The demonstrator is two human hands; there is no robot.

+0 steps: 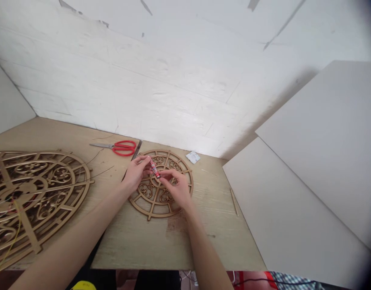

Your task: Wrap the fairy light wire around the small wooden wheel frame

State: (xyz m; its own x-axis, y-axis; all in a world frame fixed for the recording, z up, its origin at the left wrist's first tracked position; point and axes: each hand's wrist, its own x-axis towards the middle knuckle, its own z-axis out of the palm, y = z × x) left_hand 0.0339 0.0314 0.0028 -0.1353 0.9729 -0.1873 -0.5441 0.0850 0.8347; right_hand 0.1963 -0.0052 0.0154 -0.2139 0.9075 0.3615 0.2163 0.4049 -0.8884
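Between the fingertips of both my hands is a small red-and-white cylinder (155, 169) that looks like an AA battery, held at a slant. My left hand (137, 172) pinches its upper end and my right hand (177, 186) its lower, dark end. Directly beneath lies a round gold openwork frame (149, 209) with spokes, rings and scrollwork, flat on the wooden table (137, 249). My hands cover parts of its left and right sides. Whether they touch the frame I cannot tell.
Larger gold openwork frames (79, 197) lie stacked at the left, with thin wires across them. Red-handled scissors (124, 148) lie near the back. A small white packet (192, 156) sits by the wall. White panels (294, 193) lean at the right; a thin stick (234, 202) lies beside them.
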